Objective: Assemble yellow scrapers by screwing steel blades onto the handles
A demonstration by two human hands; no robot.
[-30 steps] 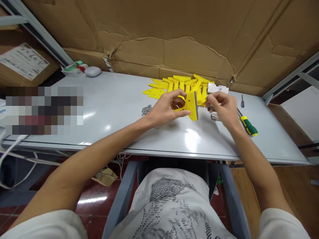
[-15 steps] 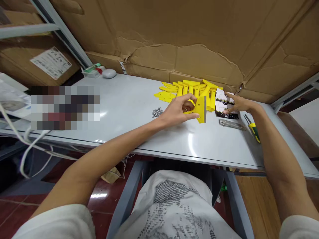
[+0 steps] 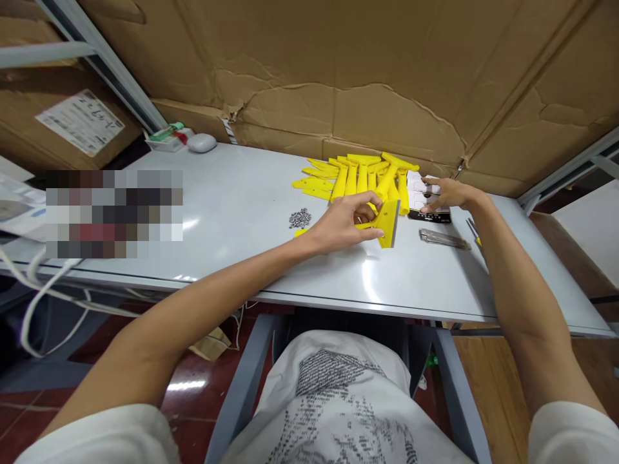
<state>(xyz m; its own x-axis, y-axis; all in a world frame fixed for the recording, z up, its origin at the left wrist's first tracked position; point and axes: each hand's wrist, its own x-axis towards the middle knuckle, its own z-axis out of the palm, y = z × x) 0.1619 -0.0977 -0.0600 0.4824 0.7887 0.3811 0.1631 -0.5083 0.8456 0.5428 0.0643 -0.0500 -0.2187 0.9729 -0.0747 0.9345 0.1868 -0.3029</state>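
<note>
My left hand (image 3: 344,222) is closed on a yellow scraper (image 3: 388,224), its metal blade edge facing right. The end of its handle peeks out behind my wrist. My right hand (image 3: 452,193) is over the black-and-white packets (image 3: 430,216) with its fingers stretched out and apart; fingertips seem to touch them. Beyond my left hand lies a row of several yellow scrapers (image 3: 351,179), with flat yellow plates (image 3: 314,187) at their left. A small pile of screws (image 3: 300,218) sits left of my left hand.
A utility knife (image 3: 445,239) lies in front of the packets. A screwdriver (image 3: 472,227) is partly hidden by my right forearm. Cardboard (image 3: 290,116) stands along the table's back. At the far left are a white mouse-like object (image 3: 202,143), a small tray (image 3: 169,140) and white cables (image 3: 29,303).
The scraper in my left hand has tilted slightly, and its handle end now shows behind my wrist. My right hand stays over the packets. The whole view has shifted a little.
</note>
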